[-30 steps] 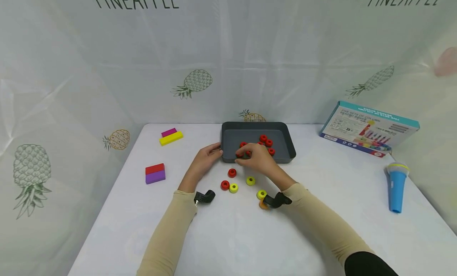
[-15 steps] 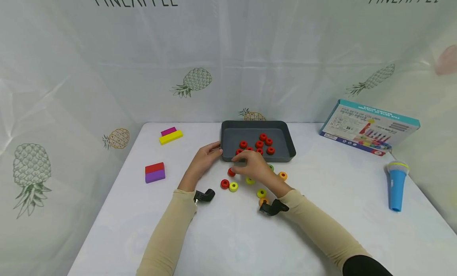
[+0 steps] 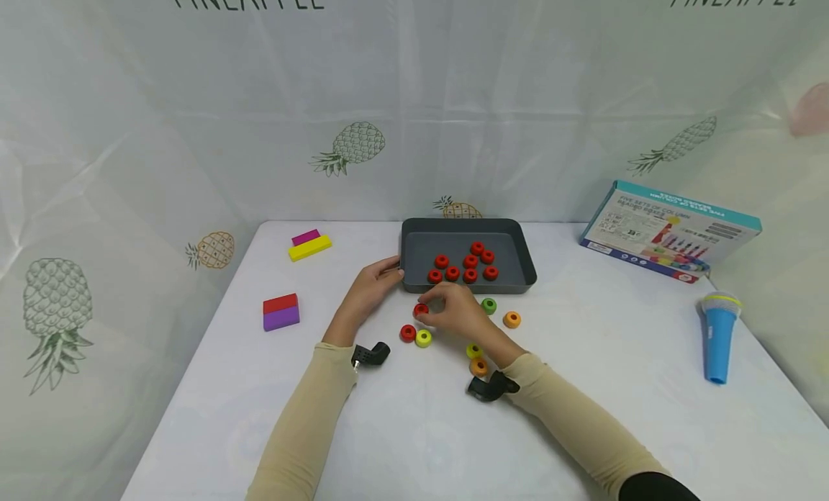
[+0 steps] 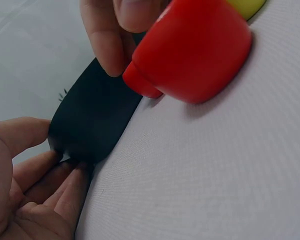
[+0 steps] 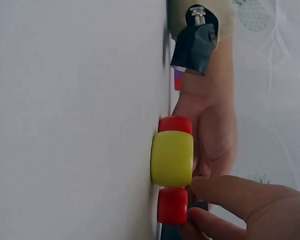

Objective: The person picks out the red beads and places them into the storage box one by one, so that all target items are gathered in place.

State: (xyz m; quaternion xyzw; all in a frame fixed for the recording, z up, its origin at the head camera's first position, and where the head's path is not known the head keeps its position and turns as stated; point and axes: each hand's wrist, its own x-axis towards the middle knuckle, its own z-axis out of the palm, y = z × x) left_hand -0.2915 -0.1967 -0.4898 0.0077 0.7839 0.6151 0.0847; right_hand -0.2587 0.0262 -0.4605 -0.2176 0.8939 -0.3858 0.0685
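A dark grey tray [image 3: 421, 243] stands at the back of the table with several red beads [image 3: 470, 261] inside. My left hand [image 3: 370, 289] holds its left front corner, the thumb near the rim and the fingers along the side. In front of the tray, my right hand [image 3: 461, 315] pinches a red bead [image 3: 420, 310] between thumb and finger, low at the tabletop. Nearby lie another red bead [image 3: 407, 333] and a yellow bead [image 3: 424, 338]. The left wrist view has the red beads close, with fingertips [image 4: 132, 15] above.
A green bead [image 3: 488, 306], orange beads [image 3: 512, 319] and a yellow bead [image 3: 474, 350] lie around my right forearm. Coloured blocks [image 3: 281, 314] sit at the left. A toy box [image 3: 670, 231] and a blue microphone [image 3: 719, 339] are at the right.
My right hand has drawn back from over the tray and come down to the red bead in front of it. A red bead stays in the tray where it was. The left hand has kept still.
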